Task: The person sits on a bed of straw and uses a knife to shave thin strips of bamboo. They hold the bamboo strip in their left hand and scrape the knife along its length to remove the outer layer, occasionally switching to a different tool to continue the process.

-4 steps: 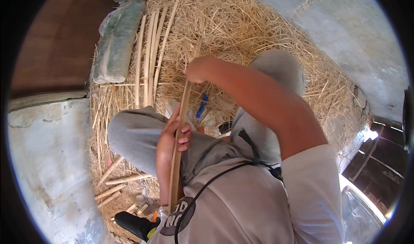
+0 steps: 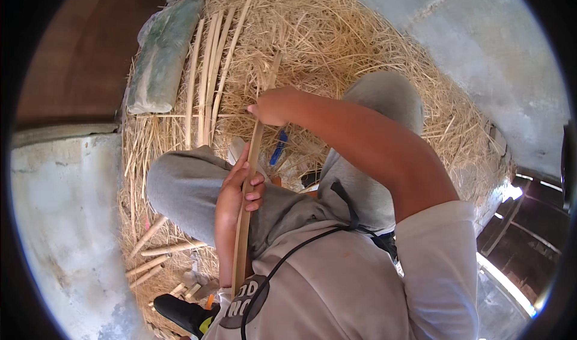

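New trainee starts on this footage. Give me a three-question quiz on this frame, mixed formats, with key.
1. True or false: along the strip, the left hand is nearer the shirt than the right hand.
2. What lies just right of the green pack? A) a bucket; B) loose strips; C) a ladder.
3. What colour is the small item on the straw just right of the strip?

Key: 1 true; 2 B; 3 blue.
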Motion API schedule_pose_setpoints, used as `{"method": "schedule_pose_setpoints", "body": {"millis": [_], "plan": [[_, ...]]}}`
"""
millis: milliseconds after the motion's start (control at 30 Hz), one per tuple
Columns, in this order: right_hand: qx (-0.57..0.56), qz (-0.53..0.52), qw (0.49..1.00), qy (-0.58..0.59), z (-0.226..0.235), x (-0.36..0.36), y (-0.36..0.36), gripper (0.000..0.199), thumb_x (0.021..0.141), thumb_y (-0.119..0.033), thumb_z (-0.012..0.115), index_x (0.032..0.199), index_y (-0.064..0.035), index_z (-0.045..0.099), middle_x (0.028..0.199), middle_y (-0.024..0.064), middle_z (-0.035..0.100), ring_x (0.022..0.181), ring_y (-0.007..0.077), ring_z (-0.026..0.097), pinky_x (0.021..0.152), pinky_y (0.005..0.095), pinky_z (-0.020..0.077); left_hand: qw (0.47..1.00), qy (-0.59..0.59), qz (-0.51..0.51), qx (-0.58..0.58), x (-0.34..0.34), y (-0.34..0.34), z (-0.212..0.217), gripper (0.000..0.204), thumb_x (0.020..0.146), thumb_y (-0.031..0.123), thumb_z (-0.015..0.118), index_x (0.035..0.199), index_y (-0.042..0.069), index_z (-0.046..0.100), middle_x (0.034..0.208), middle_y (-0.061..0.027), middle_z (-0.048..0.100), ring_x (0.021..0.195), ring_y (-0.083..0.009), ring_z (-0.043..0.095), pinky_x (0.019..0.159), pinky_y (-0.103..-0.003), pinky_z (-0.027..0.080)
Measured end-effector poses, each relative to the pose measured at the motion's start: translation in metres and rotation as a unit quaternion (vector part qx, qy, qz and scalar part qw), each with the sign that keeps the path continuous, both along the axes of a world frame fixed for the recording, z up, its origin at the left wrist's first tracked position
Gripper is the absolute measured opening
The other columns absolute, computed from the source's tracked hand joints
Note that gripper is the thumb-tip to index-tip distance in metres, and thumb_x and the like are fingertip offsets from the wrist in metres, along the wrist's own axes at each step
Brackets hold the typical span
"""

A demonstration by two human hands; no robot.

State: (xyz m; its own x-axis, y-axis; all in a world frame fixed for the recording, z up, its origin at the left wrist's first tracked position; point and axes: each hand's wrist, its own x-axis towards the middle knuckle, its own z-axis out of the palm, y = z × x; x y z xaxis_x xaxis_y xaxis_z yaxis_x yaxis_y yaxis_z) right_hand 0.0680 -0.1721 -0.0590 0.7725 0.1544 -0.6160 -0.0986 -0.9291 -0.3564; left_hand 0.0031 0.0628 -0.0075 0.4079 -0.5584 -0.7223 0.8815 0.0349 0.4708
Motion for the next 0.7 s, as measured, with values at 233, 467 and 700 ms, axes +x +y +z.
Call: {"method": "schedule_pose_setpoints", "body": {"millis": [233,467,700], "plan": [[0.018,-0.095,0.993,-0.068,-0.059,-0.006,-0.047,0.066,0.111,-0.047,0.024,0.107,-0.0025,0.073,0.1,0.022,0.071,0.097,0.0398,0.07,0.091,0.0518,0.055,0.998,-0.027,-0.034,0.055,-0.004,0.001,0.01,0.056,0.109,0.022,0.046,0.163,0.028,0.032,0.081,0.0002,0.043,0.056,-0.0065,0.034,0.045,-0.018,0.026],[0.029,-0.008,0.993,-0.114,-0.037,-0.027,-0.044,0.071,0.109,-0.052,0.026,0.094,-0.0025,0.074,0.088,0.0199,0.072,0.087,0.0408,0.071,0.083,0.0524,0.0566,0.989,-0.059,-0.065,0.12,-0.009,-0.008,0.017,0.057,0.109,0.023,0.047,0.163,0.027,0.031,0.081,0.0007,0.045,0.057,-0.0066,0.035,0.047,-0.02,0.027],[-0.041,-0.062,0.991,-0.113,-0.055,-0.02,-0.064,0.068,0.11,-0.05,0.028,0.091,-0.004,0.075,0.087,0.0206,0.071,0.086,0.039,0.071,0.081,0.0532,0.0562,0.981,-0.094,-0.091,0.145,-0.014,-0.01,0.013,0.056,0.109,0.023,0.049,0.162,0.026,0.034,0.082,0.0009,0.046,0.058,-0.0071,0.038,0.047,-0.02,0.027]]}}
